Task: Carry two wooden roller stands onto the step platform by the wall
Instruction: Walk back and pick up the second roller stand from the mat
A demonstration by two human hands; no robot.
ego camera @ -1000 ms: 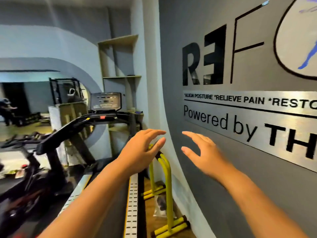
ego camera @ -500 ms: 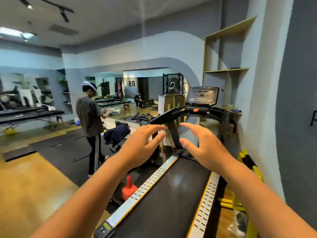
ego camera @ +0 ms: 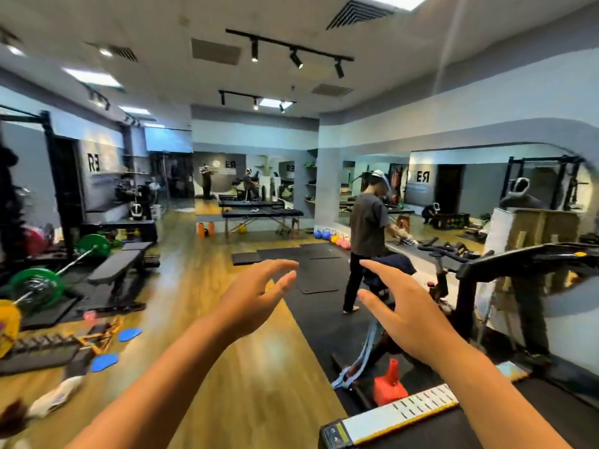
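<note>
Both hands raised empty, fingers spread: left hand (ego camera: 256,299), right hand (ego camera: 406,314). No wooden roller stands or step platform identified in view; location cannot be told. Rigid, moderately heavy wood is expected; frame uprights should be gripped, not rollers.

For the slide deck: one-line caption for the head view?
Both hands, left and right, open and empty over a gym floor; treadmill at right.
</note>
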